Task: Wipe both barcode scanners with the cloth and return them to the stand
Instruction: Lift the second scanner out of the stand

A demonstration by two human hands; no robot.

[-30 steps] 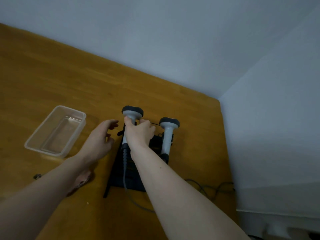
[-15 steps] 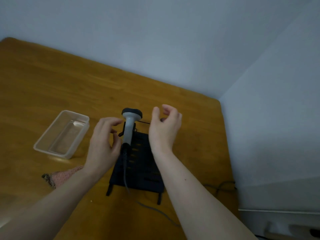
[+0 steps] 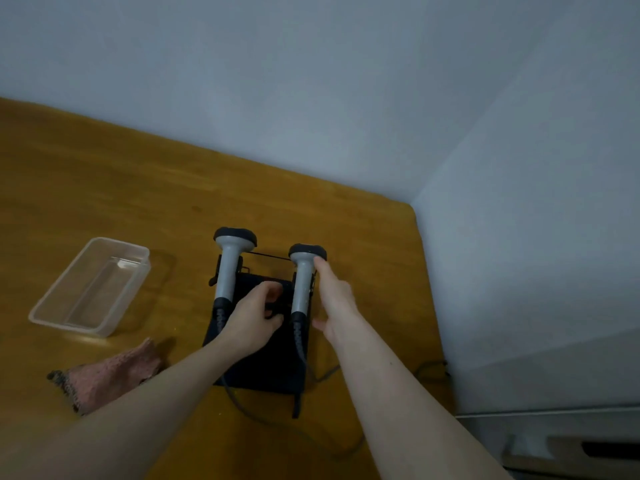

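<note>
Two grey barcode scanners with dark heads stand upright in the black stand (image 3: 263, 368): the left scanner (image 3: 229, 268) and the right scanner (image 3: 302, 282). My left hand (image 3: 254, 318) rests on the stand between them, its fingers curled down onto the dark surface; whether it grips anything is hidden. My right hand (image 3: 335, 301) lies flat against the right side of the right scanner with fingers stretched out, the fingertips touching the scanner's head. The pink cloth (image 3: 110, 372) lies crumpled on the table, left of my left forearm.
A clear plastic container (image 3: 88, 289) stands on the wooden table (image 3: 104, 188) to the left. Scanner cables (image 3: 311, 434) trail from the stand toward the near edge. The table's right edge and a grey wall run close to the stand's right.
My right hand let go of the left scanner and moved to the right scanner's right side. My left hand came in from the left and settled on the stand between the scanners.
</note>
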